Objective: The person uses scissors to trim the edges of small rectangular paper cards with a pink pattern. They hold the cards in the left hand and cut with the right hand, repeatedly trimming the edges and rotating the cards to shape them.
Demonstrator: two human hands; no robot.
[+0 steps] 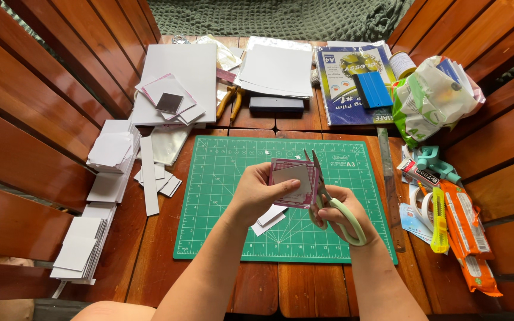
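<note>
My left hand (256,195) pinches a small square card (293,181) with a grey face and a pink patterned border, held above the green cutting mat (221,226). My right hand (339,213) grips pale green scissors (335,205) by the handles. Their blades point up along the card's right edge. A few white paper offcuts (269,219) lie on the mat just under my left hand.
Stacks of white square cards (78,252) line the left side. White sheets (179,77), orange pliers (231,102), a black block (276,104) and a blue scraper (373,89) lie at the back. A steel ruler (389,178), tape roll (426,207), yellow cutter (439,220) and orange packets (468,229) sit right.
</note>
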